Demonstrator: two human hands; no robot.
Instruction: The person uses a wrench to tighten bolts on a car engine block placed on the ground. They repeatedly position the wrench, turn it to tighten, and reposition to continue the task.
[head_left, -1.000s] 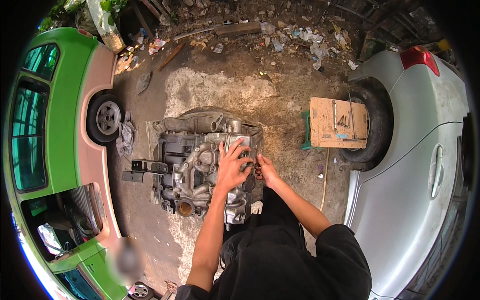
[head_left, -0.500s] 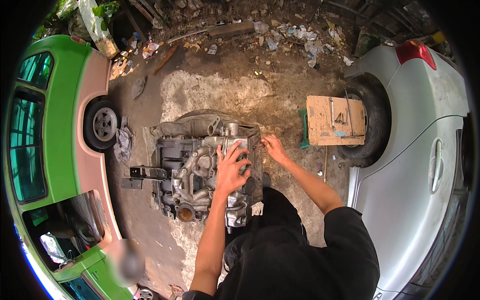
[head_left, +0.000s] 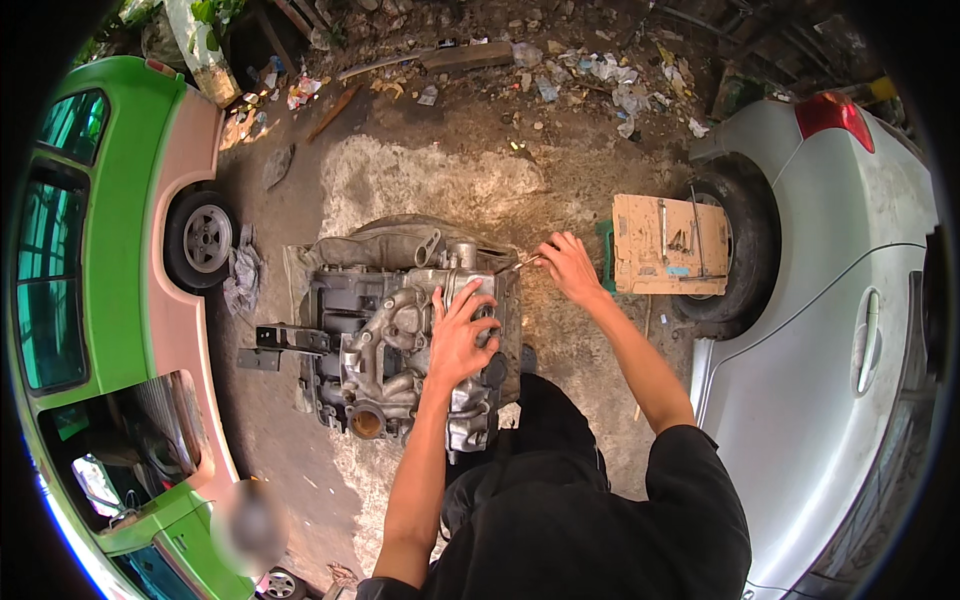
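We are looking at a big grey engine [head_left: 400,315] that is lying on a crumpled cloth [head_left: 375,237] in front of the person. The left hand [head_left: 462,335] is resting on top of the engine with its fingers spread. The right hand [head_left: 568,267] is pinching a thin metal tool [head_left: 521,264] by the engine's far right corner. On the engine's near side, a round hole [head_left: 367,421] is facing up, and we are seeing rusty brown inside it. To the right of the engine, a cardboard sheet [head_left: 640,245] is holding a wrench [head_left: 663,230], a long bar [head_left: 697,235] and some small metal bits [head_left: 681,243], and a green stool [head_left: 606,243] is poking out from under it. Well to the left of the engine, a green van [head_left: 130,150] is showing jumbled things through its window, too dark for us to name. The fingers are hiding part of the thin tool, so we cannot tell its kind, or whether its tip is touching the engine. Far right of the engine, a silver car [head_left: 790,400] is getting cut off by the dark rim.
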